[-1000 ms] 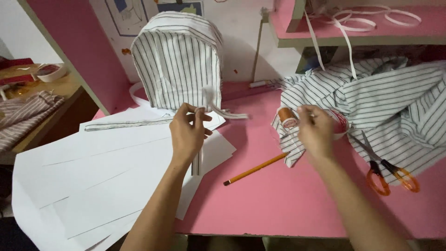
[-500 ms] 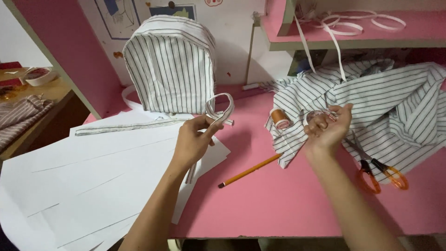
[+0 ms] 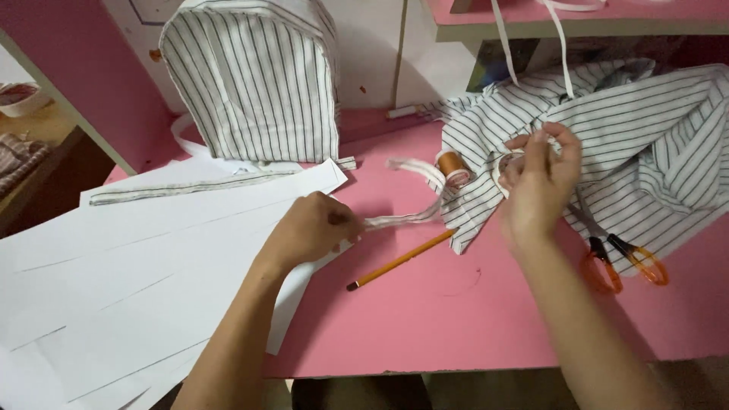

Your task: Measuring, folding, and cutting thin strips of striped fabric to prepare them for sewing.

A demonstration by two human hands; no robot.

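Evidently keeping it taut, the left hand [image 3: 307, 231] pinches one end of a striped strip [image 3: 410, 209], while the right hand's [image 3: 535, 182] fingers close on fabric [image 3: 653, 144].

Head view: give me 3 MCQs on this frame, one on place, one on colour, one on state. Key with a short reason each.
1. Where does the pencil lie?
A. On the pink table, between the two hands
B. On the upper shelf
C. On the white paper sheets

2. What colour are the handles of the scissors?
A. Blue
B. Orange
C. Black

3. What is the left hand doing?
A. Resting flat and empty on the table
B. Holding the scissors
C. Pinching one end of a striped fabric strip

Key: 1 A, the pencil lies on bare pink tabletop, with the left hand on one side and the right hand on the other. 2 B, both loops are orange. 3 C, the strip runs out from its closed fingers toward the thread spool.
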